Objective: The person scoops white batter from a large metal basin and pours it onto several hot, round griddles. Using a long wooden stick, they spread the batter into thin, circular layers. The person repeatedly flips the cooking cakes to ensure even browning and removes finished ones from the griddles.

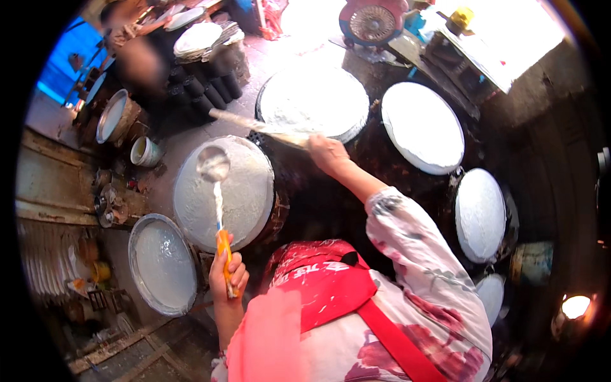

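My left hand [227,274] is closed on the orange handle of a metal ladle [213,162], whose white-coated bowl is over a round white-covered surface [223,207] at centre-left. My right hand [324,153] is closed on a long, pale, flat stick [248,124], slightly blurred, which reaches leftward along the near rim of another round white-topped surface [318,89]. Further white round tops stand to the right [421,127] [480,216]. At the lower left is a shallow metal pan [162,274] with smooth white contents.
Another person [127,35] works at the upper left beside stacked pale discs [197,41] and black cylinders [213,89]. A white bucket [145,151] sits at left. A pink fan [372,22] stands at the back, a lit lamp [575,307] at far right.
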The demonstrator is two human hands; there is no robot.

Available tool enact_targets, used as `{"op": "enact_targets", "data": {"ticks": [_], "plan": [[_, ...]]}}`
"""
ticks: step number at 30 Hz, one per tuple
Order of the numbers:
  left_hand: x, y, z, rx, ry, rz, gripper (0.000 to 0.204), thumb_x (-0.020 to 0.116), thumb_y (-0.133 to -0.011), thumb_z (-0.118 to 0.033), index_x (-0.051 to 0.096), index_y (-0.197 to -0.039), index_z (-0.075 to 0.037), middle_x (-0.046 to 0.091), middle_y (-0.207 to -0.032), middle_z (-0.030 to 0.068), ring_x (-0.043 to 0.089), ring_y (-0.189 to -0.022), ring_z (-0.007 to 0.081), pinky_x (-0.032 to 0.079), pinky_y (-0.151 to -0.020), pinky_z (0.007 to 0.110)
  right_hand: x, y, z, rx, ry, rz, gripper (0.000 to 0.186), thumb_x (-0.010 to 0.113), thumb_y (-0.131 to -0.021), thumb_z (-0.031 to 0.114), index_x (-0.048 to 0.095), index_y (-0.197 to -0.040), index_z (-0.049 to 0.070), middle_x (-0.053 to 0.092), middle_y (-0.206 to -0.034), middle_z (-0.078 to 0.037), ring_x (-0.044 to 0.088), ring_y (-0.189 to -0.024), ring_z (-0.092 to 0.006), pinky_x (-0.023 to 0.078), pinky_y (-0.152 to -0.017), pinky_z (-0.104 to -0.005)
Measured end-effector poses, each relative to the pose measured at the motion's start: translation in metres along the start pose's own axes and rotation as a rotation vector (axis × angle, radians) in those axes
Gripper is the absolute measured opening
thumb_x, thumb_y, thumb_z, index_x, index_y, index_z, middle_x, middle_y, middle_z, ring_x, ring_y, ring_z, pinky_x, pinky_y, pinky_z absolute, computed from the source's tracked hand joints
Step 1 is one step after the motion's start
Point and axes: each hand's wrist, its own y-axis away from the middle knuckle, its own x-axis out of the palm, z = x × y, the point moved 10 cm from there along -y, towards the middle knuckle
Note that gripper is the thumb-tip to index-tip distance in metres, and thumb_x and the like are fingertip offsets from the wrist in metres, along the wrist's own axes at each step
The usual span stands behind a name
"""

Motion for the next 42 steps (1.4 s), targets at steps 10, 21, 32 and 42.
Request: {"op": "enact_targets", "data": {"ticks": [10,21,32,42], "plan": [[-0.002,0.021,0.008,0.170,0.064,-0.163,0.037,0.032,-0.099,-0.022,0.038,-0.133,-0.008,0.039,-0.065,0.0005,0.038,-0.040,0.0068,0.037,-0.036,0.021,-0.010,-0.085,-0.021,-0.044,-0.291,-0.118,0.006,0.054,-0.078,0.010,0.053,-0.076,0.004,0.057,-0.074,-0.018,0.058,-0.068,-0.0381,0.047,-0.061,-0.0445],[0.052,-0.053,-0.014,-0.051,-0.109,0.028,0.038,0.035,-0.098,-0.019,0.036,-0.133,-0.006,0.040,-0.066,0.0008,0.039,-0.040,0.0069,0.038,-0.037,0.021,-0.226,0.138,-0.114,0.482,-0.958,-0.638,0.009,0.059,-0.089,0.010,0.054,-0.085,0.004,0.048,-0.064,0.007,0.042,-0.056,0.0000,0.033,-0.049,-0.0176],[0.129,-0.057,0.119,-0.990,-0.343,0.529,0.041,0.033,-0.099,-0.017,0.029,-0.138,-0.003,0.039,-0.067,0.0010,0.035,-0.042,0.0054,0.032,-0.037,0.020,-0.323,0.490,0.070,1.311,-0.151,-0.709,0.019,0.059,-0.082,0.016,0.058,-0.085,-0.002,0.055,-0.066,-0.007,0.050,-0.066,-0.0133,0.044,-0.065,-0.0331],[0.191,0.024,0.085,-1.314,-0.676,0.687,0.037,0.041,-0.096,-0.016,0.040,-0.131,-0.002,0.037,-0.065,-0.0018,0.030,-0.041,0.0030,0.027,-0.036,0.018,-0.374,0.744,0.511,1.276,0.320,-2.456,0.027,0.067,-0.080,0.019,0.056,-0.098,0.004,0.056,-0.081,-0.004,0.051,-0.062,-0.0129,0.042,-0.054,-0.0303]]}}
